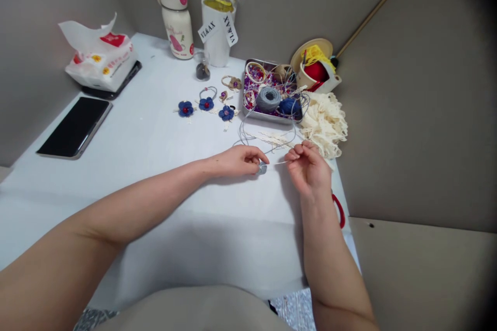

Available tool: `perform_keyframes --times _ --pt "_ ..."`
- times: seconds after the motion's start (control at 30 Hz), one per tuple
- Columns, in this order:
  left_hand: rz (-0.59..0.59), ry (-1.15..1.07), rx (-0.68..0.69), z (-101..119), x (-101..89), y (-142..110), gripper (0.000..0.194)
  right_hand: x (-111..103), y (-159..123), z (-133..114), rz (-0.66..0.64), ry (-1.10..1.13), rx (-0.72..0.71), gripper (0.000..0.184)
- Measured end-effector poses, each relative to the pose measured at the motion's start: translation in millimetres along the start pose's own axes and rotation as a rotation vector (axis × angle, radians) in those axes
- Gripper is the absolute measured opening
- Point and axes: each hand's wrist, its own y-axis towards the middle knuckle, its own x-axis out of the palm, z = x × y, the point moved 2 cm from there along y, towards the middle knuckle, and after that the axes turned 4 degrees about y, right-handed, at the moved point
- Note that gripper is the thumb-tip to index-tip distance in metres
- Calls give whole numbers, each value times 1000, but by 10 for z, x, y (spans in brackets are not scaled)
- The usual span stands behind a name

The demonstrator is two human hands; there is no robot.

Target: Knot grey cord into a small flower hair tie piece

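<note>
My left hand (243,159) is closed on a small grey crocheted piece (263,168) just above the white tabletop, its thumb and fingers pinching the edge. A thin pale thread (278,163) stretches from that piece to my right hand (310,168), which sits a short way to the right. The fingers of my right hand are curled in and pinch the thread; any needle between them is hidden. Grey yarn (243,132) loops on the table behind my hands, by a strip of cream lace (274,138).
A metal tin (272,118) holds beads, a grey yarn ball (268,98) and a blue one (290,106). Blue flower hair ties (206,103) lie left of it. Gathered lace (326,121), red-handled scissors (339,211), a phone (75,126), tissues (112,64) and a bottle (177,28) surround the workspace.
</note>
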Motion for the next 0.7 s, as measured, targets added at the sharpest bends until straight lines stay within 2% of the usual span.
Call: perform_keyframes --times 0.23,0.43,0.7 --pt "-12 -176 -32 71 -40 -16 38 3 -48 6 27 -15 -1 23" --pt "-8 -345 -93 11 -45 -1 31 4 -53 9 54 36 11 16" --pt "-47 -207 -81 17 -36 -8 27 -11 -55 5 95 36 5 15"
